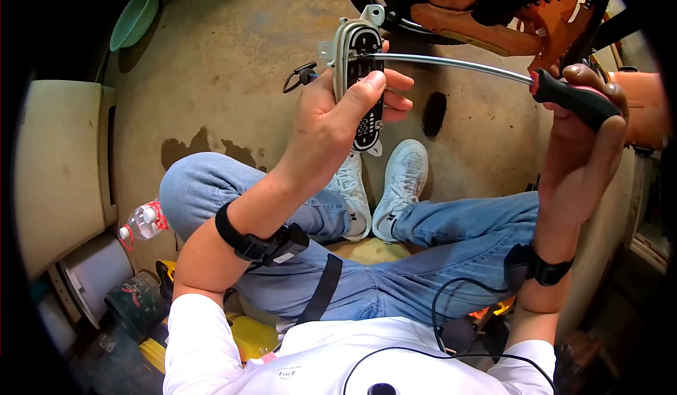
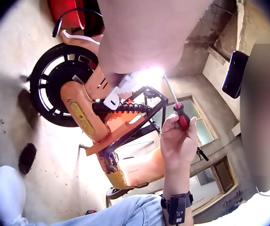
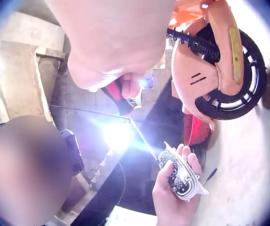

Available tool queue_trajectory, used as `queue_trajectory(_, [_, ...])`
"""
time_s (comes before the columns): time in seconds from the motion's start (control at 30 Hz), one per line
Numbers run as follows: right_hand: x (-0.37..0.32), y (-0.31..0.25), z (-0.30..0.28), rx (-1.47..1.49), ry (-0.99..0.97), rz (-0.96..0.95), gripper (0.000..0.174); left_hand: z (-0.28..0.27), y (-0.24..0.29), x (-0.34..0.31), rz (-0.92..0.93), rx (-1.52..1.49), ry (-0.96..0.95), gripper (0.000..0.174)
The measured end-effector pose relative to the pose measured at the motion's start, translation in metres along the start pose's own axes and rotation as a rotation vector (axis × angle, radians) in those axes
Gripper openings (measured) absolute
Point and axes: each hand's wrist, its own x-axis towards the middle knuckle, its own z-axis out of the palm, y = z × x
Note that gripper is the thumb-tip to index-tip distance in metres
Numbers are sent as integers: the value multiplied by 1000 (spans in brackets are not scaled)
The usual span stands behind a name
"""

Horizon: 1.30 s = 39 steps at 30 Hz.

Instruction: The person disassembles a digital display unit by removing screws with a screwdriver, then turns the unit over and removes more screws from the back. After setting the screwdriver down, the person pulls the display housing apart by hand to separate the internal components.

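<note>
An oval panel (image 1: pixel 366 123) with a black printed face, pale rim and metal tabs is held up by the left hand (image 1: pixel 328 123), thumb across its face. A cable with a connector hangs at its left side. The right hand (image 1: pixel 589 123) grips the red and black handle of a screwdriver (image 1: pixel 458 64), whose tip meets the upper part of the panel face. In the right wrist view the shaft runs down to the panel (image 3: pixel 179 176) in the left hand (image 3: pixel 172 197). The left wrist view shows the right hand (image 2: pixel 177 146) round the handle (image 2: pixel 182 117).
An orange vehicle (image 1: pixel 479 32) with a black wheel and spring stands ahead at the right. A green basin (image 1: pixel 135 17) lies at the far left, a plastic bottle (image 1: pixel 144 222) near the left knee. White shoes (image 1: pixel 402 183) rest on the floor, with a dark oval object (image 1: pixel 434 114) beyond.
</note>
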Motion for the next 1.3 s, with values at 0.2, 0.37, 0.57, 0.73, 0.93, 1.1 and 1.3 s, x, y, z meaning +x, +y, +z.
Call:
queue_trajectory(0.2, [1,3,3,-7,0,-4,40,1,1,0,-3,45,15,50])
queue_trajectory(0.37, [1,6,3,-45,-48,-16,39,-2,-2,1,6,93,55,48])
queue_trajectory(0.57, [0,7,6,-208,-100,0,44,-6,-4,2,-7,213,152,37])
queue_trajectory(0.73, [3,4,13,-270,-59,175,52,-11,-4,4,-31,335,236,35])
queue_trajectory(0.93, [4,18,6,-352,-75,160,51,-17,-12,12,13,382,281,33])
queue_trajectory(1.1, [7,13,11,-150,-25,366,51,-15,-14,14,-9,443,294,30])
queue_trajectory(1.3, [10,26,7,-252,-51,255,43,-15,-16,18,-51,432,322,31])
